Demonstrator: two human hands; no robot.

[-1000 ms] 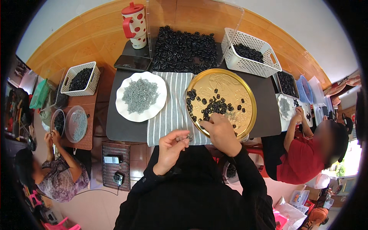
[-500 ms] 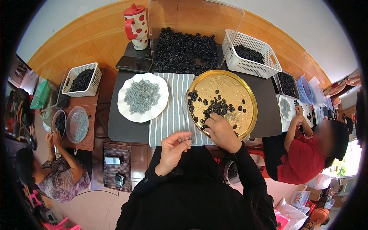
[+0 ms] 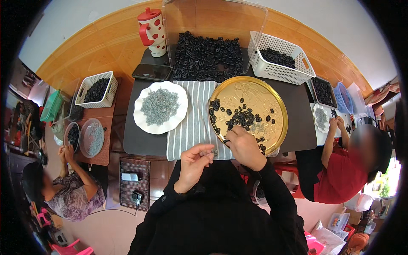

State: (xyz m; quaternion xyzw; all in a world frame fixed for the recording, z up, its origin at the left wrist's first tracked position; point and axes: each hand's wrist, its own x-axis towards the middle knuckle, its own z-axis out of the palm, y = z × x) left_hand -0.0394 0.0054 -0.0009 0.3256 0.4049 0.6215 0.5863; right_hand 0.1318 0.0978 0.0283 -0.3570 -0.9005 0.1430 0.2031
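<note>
Two bare hands lie nearest: the left hand [image 3: 193, 168] pinches a small dark piece [image 3: 214, 153] between thumb and forefinger; the right hand [image 3: 245, 146] remains curled over black pieces [image 3: 245, 117] on the golden tray [image 3: 274, 94], its grip indiscernible. Little has shifted, suggesting the same step continues. Beyond: a black heap [image 3: 208, 54].

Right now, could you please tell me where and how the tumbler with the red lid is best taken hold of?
I would grip the red handle of the tumbler, coming from the left and near side. The tumbler stands upright and its handle juts out that way, while the clear panel stands close on its right, leaving less room there.
</note>
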